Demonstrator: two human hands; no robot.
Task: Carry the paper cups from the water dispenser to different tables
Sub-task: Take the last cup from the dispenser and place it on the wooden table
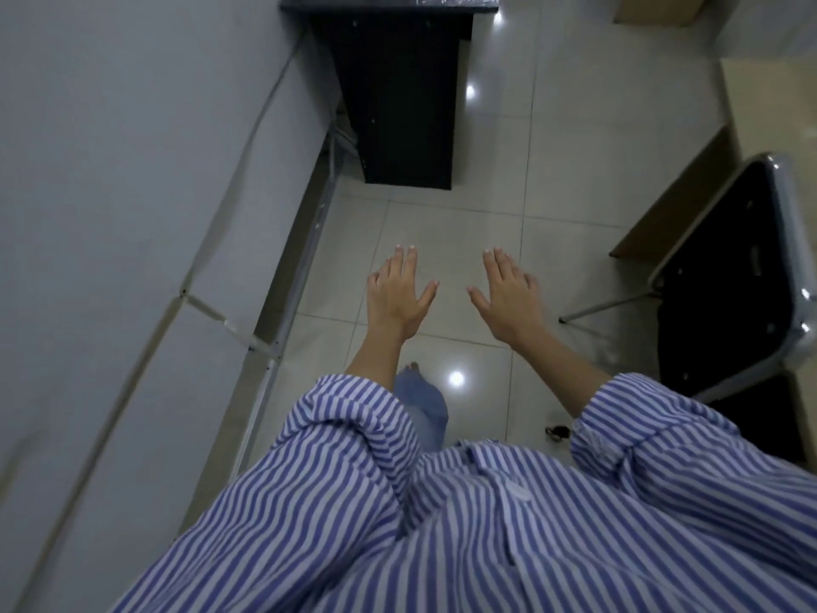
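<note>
A glossy floor point(521, 170) of large pale square tiles fills the middle of the view, its shine throwing back four small round light spots. Along the left side runs a smooth, matte grey-white wall point(110, 192) with thin seams and a slim white tube frame point(265, 360) at its foot. The person's loose shirt point(442, 524) covers the bottom of the frame: soft woven cloth in blue and white stripes, both sleeves rolled to the forearm, one white button showing. At the top stands one dark desk point(398, 95), flat-sided, black with a matte panel and a shiny top edge. At the right edge sits one black chair point(725, 276) with a curved chrome tube frame and one thin metal leg visible, beside a pale tan table point(773, 117) with a smooth top.

Two bare hands reach out over the tiles, well apart from each other. The left hand point(398, 294) is flat, palm down, fingers extended and empty. The right hand point(508, 294) is likewise spread flat and holds nothing. One denim trouser leg point(424, 404) shows beneath. A tiny dark object point(556, 431) lies on the floor; I cannot tell what it is.

No paper cup or water dispenser appears in this view.
</note>
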